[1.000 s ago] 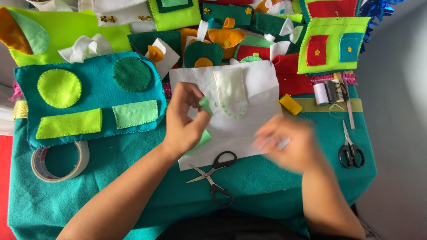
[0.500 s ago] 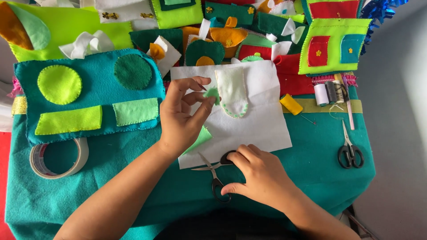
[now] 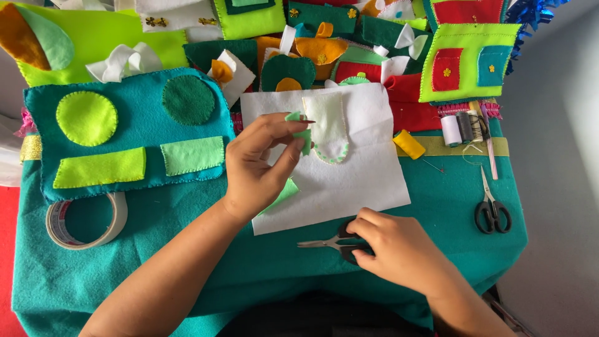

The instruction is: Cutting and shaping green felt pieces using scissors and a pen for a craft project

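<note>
Two pairs of scissors in view: small black-handled scissors (image 3: 334, 242) under the right hand (image 3: 393, 253), blades pointing left, and a second black-handled pair (image 3: 491, 206) lying well off to the right of that hand. Three spools of thread beyond the right hand: one yellow (image 3: 409, 144), one white (image 3: 451, 130), one grey (image 3: 465, 126). One roll of white adhesive tape (image 3: 87, 219) lying flat, left of the left forearm.

Left hand (image 3: 262, 165) raised over the white felt sheet (image 3: 349, 181), wrist bent, thumb and forefinger pinched shut on a small light-green felt scrap (image 3: 301, 132); remaining fingers curled loosely. Just right of those fingertips, a white felt pocket shape edged with green stitching (image 3: 327, 126), sewn onto the sheet. Another light-green felt corner (image 3: 282, 195) peeking out beneath the left palm.

Right hand low, near the body, palm down, fingers curled around the scissor handles at the sheet's near edge; whether fingers pass through the loops, cannot tell. Hands apart, the sheet between them.

Left of the left hand, a teal felt panel (image 3: 134, 134) carrying four sewn shapes: a lime circle, a dark green circle, a lime rectangle, a pale green rectangle. Beyond both hands, a heap of assorted felt pieces in green, red, orange and white (image 3: 349, 43). All on a teal felt table covering (image 3: 437, 206).
</note>
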